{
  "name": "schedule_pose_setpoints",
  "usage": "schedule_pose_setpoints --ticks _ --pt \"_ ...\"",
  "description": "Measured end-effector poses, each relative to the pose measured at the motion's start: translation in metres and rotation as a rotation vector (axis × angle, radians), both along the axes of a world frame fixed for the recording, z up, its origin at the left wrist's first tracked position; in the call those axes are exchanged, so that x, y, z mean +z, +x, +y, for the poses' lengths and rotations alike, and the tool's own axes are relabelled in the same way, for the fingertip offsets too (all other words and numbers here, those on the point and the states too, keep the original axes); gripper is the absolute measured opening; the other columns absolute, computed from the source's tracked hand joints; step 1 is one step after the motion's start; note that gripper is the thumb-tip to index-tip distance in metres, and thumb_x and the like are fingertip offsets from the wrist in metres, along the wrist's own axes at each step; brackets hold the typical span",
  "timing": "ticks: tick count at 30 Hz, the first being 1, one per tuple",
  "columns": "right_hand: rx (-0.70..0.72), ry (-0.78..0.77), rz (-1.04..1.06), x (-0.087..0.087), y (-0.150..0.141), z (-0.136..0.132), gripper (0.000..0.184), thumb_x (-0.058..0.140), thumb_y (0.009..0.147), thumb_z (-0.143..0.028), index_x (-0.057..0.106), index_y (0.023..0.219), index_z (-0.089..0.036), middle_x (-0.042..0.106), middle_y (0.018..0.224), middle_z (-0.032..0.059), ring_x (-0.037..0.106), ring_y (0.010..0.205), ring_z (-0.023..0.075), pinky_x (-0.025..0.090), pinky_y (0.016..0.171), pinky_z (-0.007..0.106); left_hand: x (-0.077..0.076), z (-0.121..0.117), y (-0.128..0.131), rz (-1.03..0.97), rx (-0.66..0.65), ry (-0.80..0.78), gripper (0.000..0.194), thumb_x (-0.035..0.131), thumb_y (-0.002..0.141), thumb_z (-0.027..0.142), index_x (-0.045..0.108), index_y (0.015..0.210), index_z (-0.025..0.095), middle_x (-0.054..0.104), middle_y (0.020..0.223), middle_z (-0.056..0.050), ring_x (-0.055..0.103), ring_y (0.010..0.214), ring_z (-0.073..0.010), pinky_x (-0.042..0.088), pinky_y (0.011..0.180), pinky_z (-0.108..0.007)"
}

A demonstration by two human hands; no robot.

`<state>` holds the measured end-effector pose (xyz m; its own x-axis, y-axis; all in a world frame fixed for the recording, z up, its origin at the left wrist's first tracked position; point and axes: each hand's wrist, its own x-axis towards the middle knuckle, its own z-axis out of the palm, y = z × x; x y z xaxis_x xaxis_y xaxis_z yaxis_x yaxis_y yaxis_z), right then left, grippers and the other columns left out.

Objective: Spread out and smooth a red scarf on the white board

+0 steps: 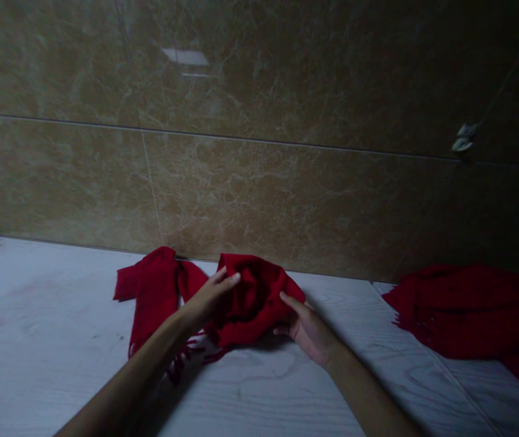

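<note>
Your left hand (216,290) and right hand (308,331) are holding a red scarf (261,288); fringed cloth (468,312) is lying rightward, near the wall (259,200).

Brown tile wall (286,200) with white reflection (186,57); pale wood-grain surface (314,388) below; dim light

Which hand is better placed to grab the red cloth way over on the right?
Probably the right hand: it's nearer that far-right red cloth. The left hand is farther away, at the left side of the bunched red cloth both hands are touching.
</note>
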<state>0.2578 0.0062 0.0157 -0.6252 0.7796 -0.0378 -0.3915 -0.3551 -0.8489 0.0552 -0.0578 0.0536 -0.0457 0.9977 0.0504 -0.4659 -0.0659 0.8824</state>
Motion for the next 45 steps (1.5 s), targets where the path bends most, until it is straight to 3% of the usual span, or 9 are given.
schedule_pose_setpoints --ticks 9,16,21,28,31,34,37,40,45 --pt "-0.155 0.102 0.238 0.017 0.000 0.005 0.032 0.081 0.077 -0.039 0.074 0.104 -0.024 0.076 0.109 0.0033 0.061 0.119 0.0272 0.048 0.101 0.042 -0.020 0.003 -0.005 0.803 -0.151 -0.082 0.048 0.080 0.068 0.059 0.066 0.078 0.014 0.062 0.068 0.001 0.056 0.067 -0.0165 0.041 0.058 -0.025" --pt "-0.170 0.377 0.091 0.011 0.005 0.001 0.030 0.078 0.082 -0.047 0.071 0.101 -0.025 0.072 0.113 0.0044 0.060 0.119 0.0240 0.043 0.106 0.039 -0.003 -0.002 0.008 0.488 -0.003 0.045 0.041 0.074 0.073 0.056 0.065 0.072 0.016 0.061 0.060 0.000 0.052 0.058 -0.0144 0.041 0.057 -0.025" --pt "-0.050 0.539 -0.200 -0.001 0.001 -0.002 0.032 0.077 0.080 -0.048 0.068 0.093 -0.021 0.071 0.091 0.0027 0.068 0.086 0.0181 0.053 0.076 0.029 0.003 -0.001 0.008 0.223 0.087 0.004 0.034 0.076 0.075 0.051 0.072 0.077 0.018 0.068 0.063 -0.003 0.061 0.063 -0.0193 0.049 0.059 -0.026" --pt "0.380 0.506 -0.455 -0.014 -0.008 -0.018 0.032 0.062 0.085 -0.047 0.068 0.073 -0.018 0.055 0.048 -0.0051 0.031 0.035 0.0054 0.027 0.036 0.019 0.009 -0.015 0.005 0.369 -0.082 0.011 0.049 0.084 0.069 0.049 0.074 0.103 0.015 0.075 0.093 -0.008 0.068 0.089 -0.0250 0.053 0.077 -0.029" --pt "0.126 0.396 -0.489 -0.018 -0.003 -0.005 0.044 0.059 0.083 -0.050 0.059 0.051 -0.019 0.042 0.036 -0.0042 0.032 0.033 0.0073 0.022 0.034 0.020 0.014 -0.022 0.006 0.440 -0.212 0.092 0.051 0.087 0.067 0.045 0.074 0.107 0.016 0.076 0.092 -0.008 0.069 0.087 -0.0258 0.053 0.077 -0.030" --pt "-0.129 0.346 -0.428 -0.015 0.006 0.013 0.043 0.056 0.081 -0.054 0.057 0.052 -0.021 0.053 0.045 0.0000 0.048 0.043 0.0128 0.036 0.039 0.023 0.014 -0.021 0.008 0.453 -0.261 0.086 0.048 0.083 0.072 0.043 0.074 0.111 0.018 0.077 0.090 -0.009 0.070 0.085 -0.0260 0.054 0.078 -0.031" --pt "-0.361 0.437 -0.374 -0.006 0.015 0.025 0.023 0.064 0.077 -0.046 0.069 0.071 -0.025 0.070 0.072 0.0020 0.066 0.080 0.0214 0.055 0.067 0.031 0.009 -0.015 0.009 0.536 -0.226 0.079 0.031 0.075 0.081 0.045 0.077 0.093 0.016 0.077 0.080 -0.009 0.068 0.075 -0.0212 0.052 0.071 -0.026" --pt "-0.534 0.516 -0.379 0.001 0.025 0.033 0.013 0.076 0.068 -0.033 0.074 0.079 -0.029 0.074 0.091 0.0013 0.063 0.108 0.0258 0.054 0.090 0.035 0.005 -0.010 0.003 0.596 -0.163 0.071 0.031 0.071 0.084 0.047 0.074 0.082 0.016 0.074 0.066 -0.007 0.063 0.060 -0.0167 0.047 0.059 -0.022" --pt "-0.571 0.433 -0.349 -0.003 0.058 0.060 0.016 0.076 0.069 -0.035 0.064 0.062 -0.027 0.063 0.057 -0.0003 0.063 0.066 0.0223 0.052 0.055 0.031 0.009 -0.012 -0.012 0.544 -0.087 -0.032 0.036 0.077 0.076 0.052 0.071 0.082 0.017 0.065 0.048 -0.003 0.052 0.040 -0.0135 0.035 0.041 -0.021"
